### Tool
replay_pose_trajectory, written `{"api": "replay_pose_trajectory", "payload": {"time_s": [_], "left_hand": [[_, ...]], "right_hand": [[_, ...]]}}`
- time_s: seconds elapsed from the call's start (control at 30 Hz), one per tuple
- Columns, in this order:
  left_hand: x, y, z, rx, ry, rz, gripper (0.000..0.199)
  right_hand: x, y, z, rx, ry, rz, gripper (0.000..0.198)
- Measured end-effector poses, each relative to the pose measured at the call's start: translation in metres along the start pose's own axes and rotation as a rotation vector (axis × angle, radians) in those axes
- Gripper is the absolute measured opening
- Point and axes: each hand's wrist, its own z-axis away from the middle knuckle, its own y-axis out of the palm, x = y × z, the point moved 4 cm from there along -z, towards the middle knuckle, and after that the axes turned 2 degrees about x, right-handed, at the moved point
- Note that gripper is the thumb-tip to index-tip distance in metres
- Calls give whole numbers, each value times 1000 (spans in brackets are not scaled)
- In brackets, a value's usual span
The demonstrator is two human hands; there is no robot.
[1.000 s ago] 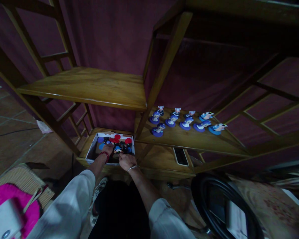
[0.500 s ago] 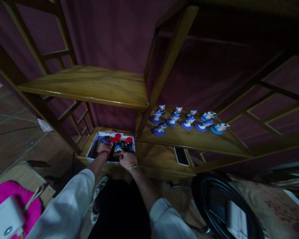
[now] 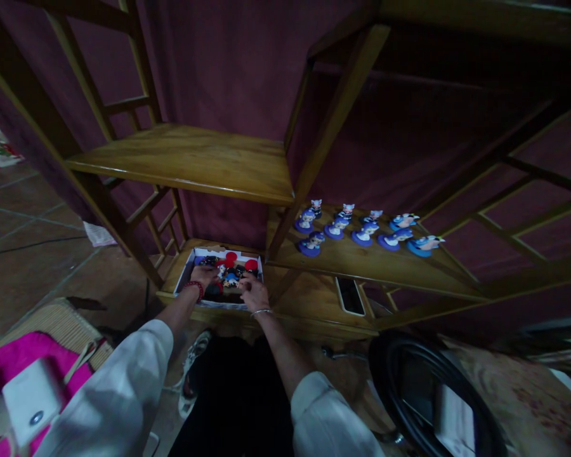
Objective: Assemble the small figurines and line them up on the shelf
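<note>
A shallow white cardboard box point(image 3: 183, 277) holds several small figurines point(image 3: 231, 278) with black, blue and red parts, lying jumbled. My left hand point(image 3: 203, 277), with a red bead bracelet at the wrist, is inside the box's left part, fingers stretched over the figurines. At the right side of the box, my right hand point(image 3: 255, 294), with a silver bangle, reaches in with fingers apart, close to the figurines. No figurine is plainly lifted in either hand. Round red bases point(image 3: 251, 265) show along the box's back edge.
On the raised wooden shelf point(image 3: 438, 282) at right stand several figurines on purple and blue bases point(image 3: 364, 233). A phone point(image 3: 350, 296) lies on the lower board. A black ring-shaped frame point(image 3: 385, 381) stands at the lower right; a white device point(image 3: 33, 400) rests on pink cloth.
My right hand has shifted slightly right and its fingers have spread. My left hand has flattened over the figurines. The view has moved slightly, shifting the shelf right in the picture.
</note>
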Motion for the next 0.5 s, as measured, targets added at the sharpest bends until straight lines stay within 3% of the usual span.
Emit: {"api": "replay_pose_trajectory", "payload": {"time_s": [0.2, 0.5], "left_hand": [[-11, 14, 21, 208, -8, 211, 7], [-15, 33, 42, 450, 2, 235, 6]], "right_hand": [[-8, 3, -4, 81, 132, -290, 46], [-5, -6, -6, 173, -10, -130, 39]]}}
